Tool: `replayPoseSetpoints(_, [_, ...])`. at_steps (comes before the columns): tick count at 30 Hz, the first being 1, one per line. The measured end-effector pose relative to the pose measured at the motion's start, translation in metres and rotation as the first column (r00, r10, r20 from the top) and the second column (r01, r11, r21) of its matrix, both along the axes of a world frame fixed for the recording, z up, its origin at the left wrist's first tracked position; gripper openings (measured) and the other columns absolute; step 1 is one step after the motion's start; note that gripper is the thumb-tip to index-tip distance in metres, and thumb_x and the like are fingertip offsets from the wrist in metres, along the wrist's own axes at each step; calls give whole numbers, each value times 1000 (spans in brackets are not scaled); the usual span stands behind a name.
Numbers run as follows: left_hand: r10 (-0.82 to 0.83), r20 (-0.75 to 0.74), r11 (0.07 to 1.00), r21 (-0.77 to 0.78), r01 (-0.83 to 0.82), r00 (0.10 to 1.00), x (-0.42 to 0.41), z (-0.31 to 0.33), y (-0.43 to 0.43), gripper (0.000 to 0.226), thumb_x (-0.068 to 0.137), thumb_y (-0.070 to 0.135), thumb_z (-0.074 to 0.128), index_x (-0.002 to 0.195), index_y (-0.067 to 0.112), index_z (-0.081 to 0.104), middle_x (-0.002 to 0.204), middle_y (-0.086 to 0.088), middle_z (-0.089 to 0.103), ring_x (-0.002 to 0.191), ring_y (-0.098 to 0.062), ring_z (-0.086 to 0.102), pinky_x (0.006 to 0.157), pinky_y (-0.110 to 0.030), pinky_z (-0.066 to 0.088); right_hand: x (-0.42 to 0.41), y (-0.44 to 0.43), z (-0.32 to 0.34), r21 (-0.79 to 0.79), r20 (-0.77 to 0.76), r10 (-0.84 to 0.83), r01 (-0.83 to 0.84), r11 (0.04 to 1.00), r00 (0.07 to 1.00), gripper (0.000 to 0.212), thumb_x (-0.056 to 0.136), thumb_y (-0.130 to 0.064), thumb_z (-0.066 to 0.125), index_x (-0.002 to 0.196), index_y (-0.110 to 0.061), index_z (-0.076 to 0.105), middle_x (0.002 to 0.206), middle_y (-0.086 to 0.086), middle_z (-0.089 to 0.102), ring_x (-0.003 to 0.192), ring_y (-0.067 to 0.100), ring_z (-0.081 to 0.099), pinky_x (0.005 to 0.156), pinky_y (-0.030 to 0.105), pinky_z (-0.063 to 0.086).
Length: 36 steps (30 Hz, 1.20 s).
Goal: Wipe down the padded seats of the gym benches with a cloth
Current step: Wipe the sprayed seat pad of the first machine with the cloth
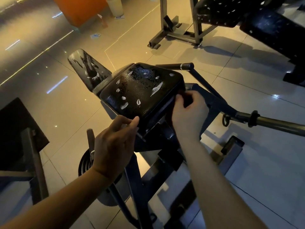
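Note:
A black padded seat [142,90] with white tears and a damp sheen tilts on a dark machine frame at the centre. My left hand [115,141] holds the pad's near corner, thumb at the edge and fingers reaching under it. My right hand [188,114] is at the pad's right edge, its fingers curled round a small dark cloth [187,100] that is mostly hidden in the hand. A second, narrower black pad [89,70] stands behind on the left.
The machine's handle bar [181,66] sticks out behind the pad, and a steel weight bar [272,123] runs off to the right. Another torn black bench [231,12] stands at the back right, with a dark frame [24,138] at the left. The floor is glossy tile.

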<state>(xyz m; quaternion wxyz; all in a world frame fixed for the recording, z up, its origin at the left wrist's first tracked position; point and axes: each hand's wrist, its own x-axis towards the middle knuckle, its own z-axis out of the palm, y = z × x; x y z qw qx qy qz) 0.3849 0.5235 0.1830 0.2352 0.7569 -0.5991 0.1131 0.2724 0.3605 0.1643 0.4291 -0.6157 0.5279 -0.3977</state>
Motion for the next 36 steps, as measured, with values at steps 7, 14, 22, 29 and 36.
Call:
replayPoseSetpoints(7, [1, -7, 1000, -5, -1, 1000, 0, 0, 1, 29, 94, 4, 62, 122, -1, 70, 104, -17, 68, 65, -27, 66, 55, -40, 60, -3, 95, -10, -51, -11, 247, -248, 968, 969, 11, 98, -23, 66, 108, -25, 64, 97, -17, 57, 91, -7, 55, 79, 6, 43])
replayPoseSetpoints(14, [1, -25, 1000, -28, -1, 1000, 2, -3, 0, 29, 95, 6, 61, 121, 0, 71, 105, -16, 68, 67, -26, 67, 56, -39, 60, 2, 71, -15, 144, 80, 122, -133, 981, 989, 18, 97, -26, 65, 109, -35, 55, 99, -23, 54, 93, -4, 57, 82, 17, 50])
replayPoseSetpoints(22, [-2, -21, 1000, -24, 2, 1000, 6, -7, 1, 30, 98, 14, 57, 123, 2, 70, 107, -15, 67, 72, -30, 69, 57, -43, 61, 11, 66, -16, 112, 154, -22, 5, 994, 988, 12, 95, -28, 67, 102, -32, 58, 95, -19, 60, 91, 0, 61, 83, 29, 59])
replayPoseSetpoints(29, [-8, -60, 999, -39, 6, 998, 5, -7, 3, 34, 99, 17, 54, 125, 2, 69, 109, -16, 67, 72, -31, 68, 57, -44, 60, 8, 93, -9, 20, 155, 154, -158, 987, 976, 11, 94, -22, 68, 100, -28, 61, 90, -16, 62, 86, -1, 62, 74, 15, 53])
replayPoseSetpoints(36, [16, -41, 999, -35, -18, 999, 3, -7, 1, 29, 98, 14, 59, 123, 3, 70, 107, -15, 67, 66, -28, 65, 53, -42, 58, 10, 64, -5, 147, 191, -17, -12, 989, 981, 11, 97, -27, 66, 106, -24, 61, 93, -18, 59, 87, -3, 59, 75, 16, 53])
